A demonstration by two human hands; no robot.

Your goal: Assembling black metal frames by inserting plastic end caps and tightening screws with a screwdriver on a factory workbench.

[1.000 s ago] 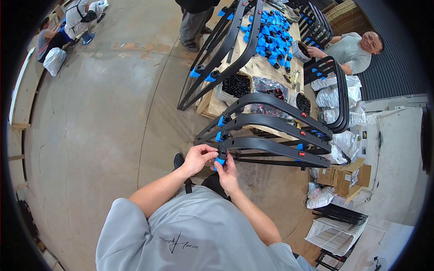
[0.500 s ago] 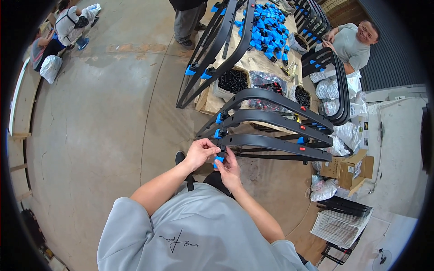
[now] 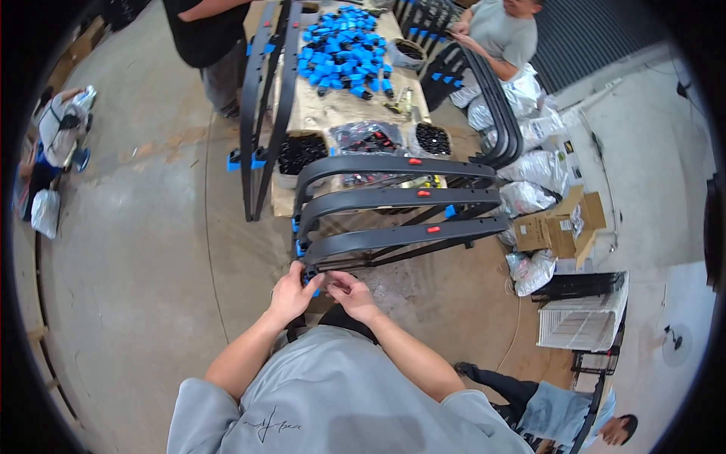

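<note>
At the far left a person crouches on the concrete floor (image 3: 136,250) beside a white bag (image 3: 45,212). Further right, two long dark curved bars (image 3: 265,106) lean against the left edge of the cardboard-covered table (image 3: 325,113), with blue clips near their lower ends. On the table, a tub of small black parts (image 3: 301,153) sits at the near left corner, a heap of blue plastic caps (image 3: 340,49) lies at the far end, and a round tub of black pieces (image 3: 433,140) stands to the right. Nearer, three curved black bars are stacked in front of the table; the nearest curved bar (image 3: 401,236) ends at its left tip right between the hands. The left hand (image 3: 291,293) is closed on that tip from the left, where a small blue cap (image 3: 311,281) shows. The right hand (image 3: 352,293) touches the same end from the right, fingers curled narrow; what it pinches I cannot tell. Clear plastic bags (image 3: 541,170) and an open cardboard box (image 3: 563,227) lie at the right.
</note>
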